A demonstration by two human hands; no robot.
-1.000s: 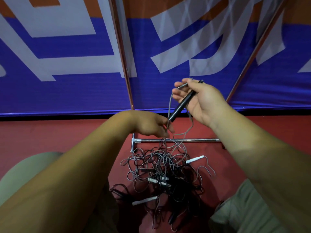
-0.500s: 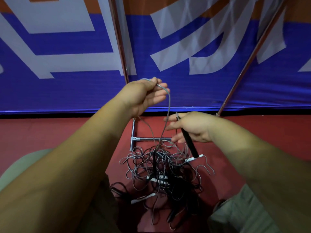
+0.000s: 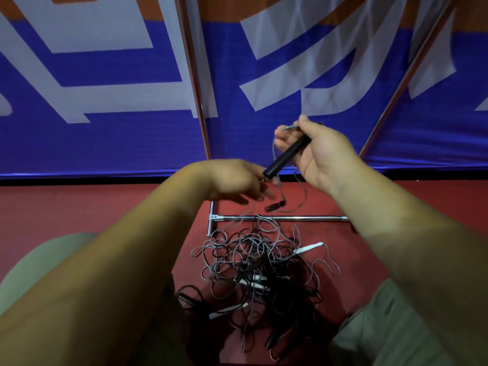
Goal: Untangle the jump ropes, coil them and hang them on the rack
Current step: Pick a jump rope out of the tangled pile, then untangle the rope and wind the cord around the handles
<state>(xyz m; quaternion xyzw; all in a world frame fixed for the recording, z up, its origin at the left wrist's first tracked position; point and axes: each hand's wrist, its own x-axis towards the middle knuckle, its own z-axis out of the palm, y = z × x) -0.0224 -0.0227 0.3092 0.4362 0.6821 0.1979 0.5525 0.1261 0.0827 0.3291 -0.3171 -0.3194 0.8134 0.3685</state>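
Head view, looking down past both forearms.

Surroundings: blue, white and orange banner fills the back. Rack stands in front of it, its base bar flat on the red floor, one upright rising at centre and a second pole slanting up at right. Tangled jump ropes, grey and black cords with white handles mixed in, lie in a heap on the floor just this side of the base bar, between the person's knees in olive trousers. The forearms cover the heap's outer edges.

Pose: right hand raised in front of the banner, palm facing left. Left hand lower, above the bar's left end, fingers pointing right, motion-blurred.

Grip: right hand's fingers and thumb are wrapped round a black handle, which slants down-left. A grey cord loops down from it toward the heap. The left fingertips are just beside the handle's lower end; cannot tell whether they hold anything.
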